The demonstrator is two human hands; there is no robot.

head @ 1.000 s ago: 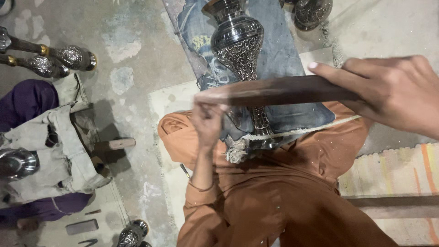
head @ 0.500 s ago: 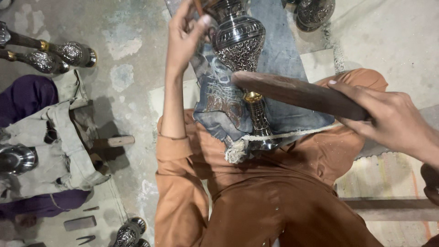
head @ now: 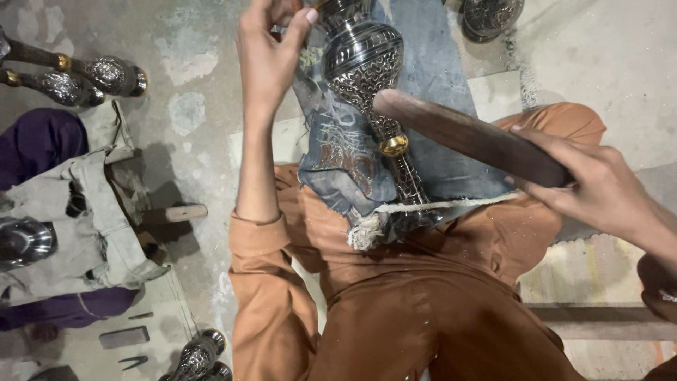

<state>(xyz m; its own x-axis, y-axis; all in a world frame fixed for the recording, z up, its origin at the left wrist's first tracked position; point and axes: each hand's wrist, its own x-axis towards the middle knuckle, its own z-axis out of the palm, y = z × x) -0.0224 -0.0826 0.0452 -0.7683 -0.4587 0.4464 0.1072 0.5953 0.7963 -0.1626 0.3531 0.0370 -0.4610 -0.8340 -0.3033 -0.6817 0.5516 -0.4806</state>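
The brown-clad lap (head: 423, 310) fills the lower frame, a frayed denim cloth (head: 367, 162) spread over it and running up and away. On the cloth lies an engraved silver vase (head: 367, 70), its slim neck with a gold ring pointing toward the body, its round belly farther off.

The right hand (head: 599, 190) is clamped around the near end of a dark wooden bat (head: 472, 137), which slants across above the vase's neck; whether it touches the metal I cannot tell. The left hand (head: 271, 49) reaches out past the knee, fingers closed on the vase's far part near the top edge, thumb against the belly.

Off to the left a seated person (head: 63, 212) in purple and grey has a metal bowl (head: 25, 240) at the knee. A wooden handle (head: 176, 212) lies on the concrete floor (head: 190, 85). More silver vases (head: 84, 74) lie at the upper left, others (head: 201, 356) at the bottom, and one (head: 490, 14) beyond the cloth.
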